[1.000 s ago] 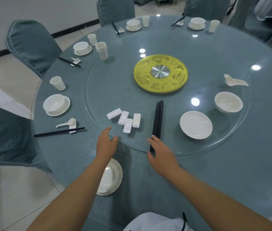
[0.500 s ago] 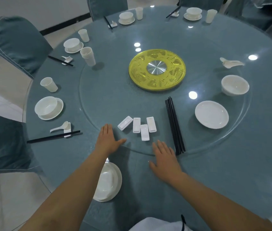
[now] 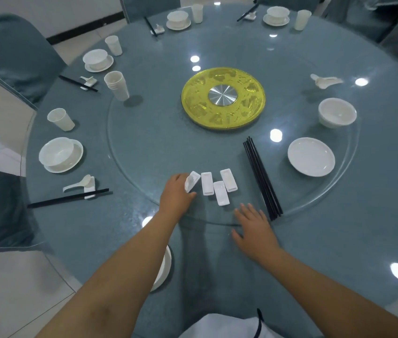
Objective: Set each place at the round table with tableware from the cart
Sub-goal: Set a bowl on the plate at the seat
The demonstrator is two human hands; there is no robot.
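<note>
Our left hand (image 3: 177, 194) pinches one white chopstick rest (image 3: 191, 182) tilted off the glass turntable (image 3: 144, 142), apparently for the nearest place; our right hand (image 3: 254, 228) rests spread flat beside the chopsticks (image 3: 261, 176).

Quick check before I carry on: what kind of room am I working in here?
Probably a restaurant banquet room: a round table with a glass turntable, covered chairs around it, and matching place settings at the seats.
</note>
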